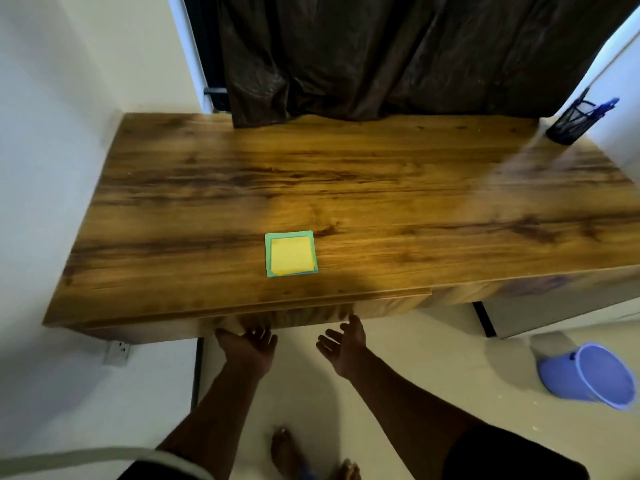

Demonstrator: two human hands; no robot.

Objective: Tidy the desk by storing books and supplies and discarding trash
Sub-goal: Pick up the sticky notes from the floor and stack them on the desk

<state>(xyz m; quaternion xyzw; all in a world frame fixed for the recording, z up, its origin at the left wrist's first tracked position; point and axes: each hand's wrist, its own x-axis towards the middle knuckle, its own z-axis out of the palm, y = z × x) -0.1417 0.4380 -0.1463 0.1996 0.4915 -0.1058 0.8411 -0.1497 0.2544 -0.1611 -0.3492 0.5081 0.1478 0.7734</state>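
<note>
We judge the tidying to be near its end: only the pad of sticky notes [291, 253] lies on the desk [346, 174], a yellow pad on a green one, low and left of centre in the frame. Both our hands sit below it at the desk's front edge. The left hand [247, 346] has its fingers reaching to the underside of the drawer front [277, 318], touching or nearly so, though we cannot tell whether it has any hold there; the right hand [343, 344] hangs just beside it with fingers spread and relaxed, grasping nothing. It looks to us like the drawer is the step in hand, perhaps to be pulled out so the notes can go in. The next move calls for a firm pull under the front, then a reach up to the pad. In the upper right, a black mesh pen holder [571, 123] holds blue pens. At the lower right a purple bucket [588, 375] stands tilted on the floor; what it holds we cannot see.
</note>
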